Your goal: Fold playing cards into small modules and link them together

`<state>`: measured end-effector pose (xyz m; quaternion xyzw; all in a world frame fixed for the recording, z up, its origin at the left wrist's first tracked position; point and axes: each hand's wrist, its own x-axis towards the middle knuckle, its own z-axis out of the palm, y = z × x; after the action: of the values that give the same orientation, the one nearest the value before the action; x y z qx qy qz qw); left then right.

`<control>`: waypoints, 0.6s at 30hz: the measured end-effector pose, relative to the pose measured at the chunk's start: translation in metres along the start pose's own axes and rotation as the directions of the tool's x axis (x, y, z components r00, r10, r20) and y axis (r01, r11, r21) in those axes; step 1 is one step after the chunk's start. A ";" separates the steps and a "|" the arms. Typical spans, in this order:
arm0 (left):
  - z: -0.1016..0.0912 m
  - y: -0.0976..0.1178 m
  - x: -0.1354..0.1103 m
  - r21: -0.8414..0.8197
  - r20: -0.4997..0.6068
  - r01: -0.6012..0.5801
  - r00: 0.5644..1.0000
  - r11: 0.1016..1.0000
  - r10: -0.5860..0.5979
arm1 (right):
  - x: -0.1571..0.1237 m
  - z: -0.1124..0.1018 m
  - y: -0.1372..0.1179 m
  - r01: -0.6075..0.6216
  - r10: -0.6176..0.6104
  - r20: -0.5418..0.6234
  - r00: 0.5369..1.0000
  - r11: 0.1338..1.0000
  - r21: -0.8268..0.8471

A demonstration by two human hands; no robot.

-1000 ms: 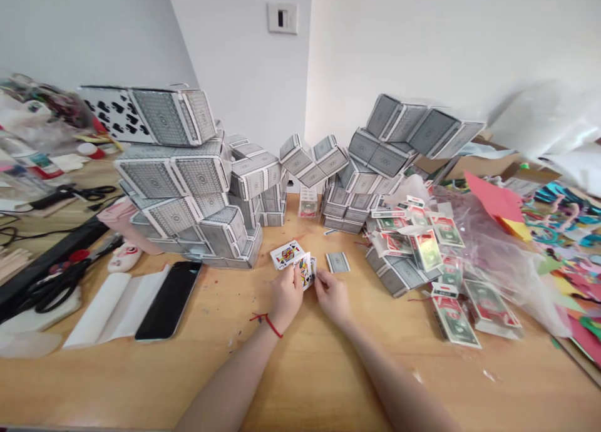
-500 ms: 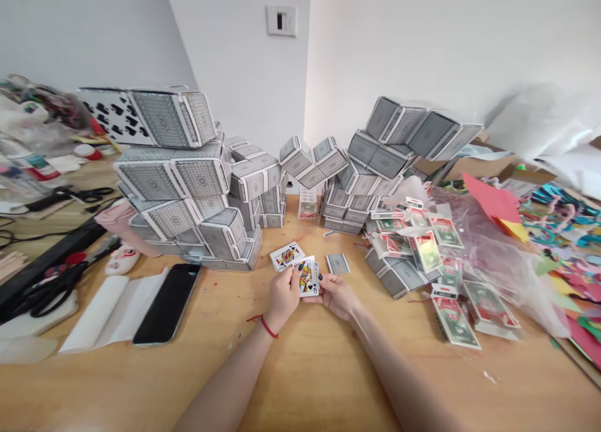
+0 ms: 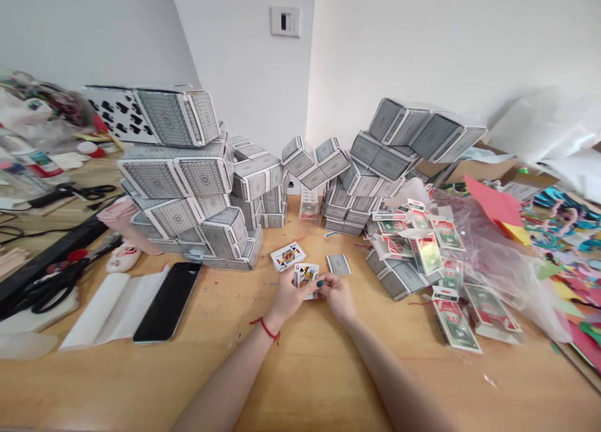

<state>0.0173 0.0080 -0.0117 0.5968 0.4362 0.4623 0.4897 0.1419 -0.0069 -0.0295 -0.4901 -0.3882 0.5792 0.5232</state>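
Between my hands is a face-up queen playing card [image 3: 305, 273], just above the table. My left hand [image 3: 287, 295] grips it from the left, thumb stretched across its lower face; whether other cards lie beneath it I cannot tell. My right hand [image 3: 340, 297] is closed, its fingertips pinched at the card's right edge near my left thumb. Beyond my left hand lies a face-up playing card [image 3: 287, 255], perhaps on others. A face-down grey-patterned card [image 3: 339, 264] rests past my right hand. Around the far side rise blocks built from cards, a tall left stack [image 3: 181, 175] and a right stack [image 3: 380, 159].
A black phone [image 3: 168, 302] lies at left by white paper [image 3: 113, 310] and scissors [image 3: 51, 288]. Several red-and-green card boxes [image 3: 455, 324] are piled at right, near clear plastic and coloured paper [image 3: 493, 200]. A transparent case [image 3: 308, 206] stands between the stacks.
My left thumb has slid right across the card's lower face. My right fingers have curled in and closed at its edge. The stacks stand as before; the view has shifted slightly.
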 end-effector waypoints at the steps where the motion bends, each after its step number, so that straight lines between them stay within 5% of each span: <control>1: 0.002 0.000 0.001 -0.079 0.016 0.063 0.998 0.995 -0.062 | -0.001 0.001 0.000 0.021 -0.021 0.006 1.000 1.000 -0.015; 7: 0.010 -0.002 0.003 -0.273 -0.066 0.265 0.954 0.925 -0.293 | -0.004 0.005 0.001 0.092 -0.084 0.085 0.993 0.992 -0.092; 18: 0.012 0.003 0.002 -0.475 -0.179 0.285 0.895 0.833 -0.408 | -0.012 0.011 -0.004 0.216 -0.208 0.061 0.976 0.914 -0.344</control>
<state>0.0294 0.0069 -0.0100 0.3123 0.4864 0.5282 0.6221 0.1315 -0.0179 -0.0213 -0.5233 -0.5415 0.4467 0.4831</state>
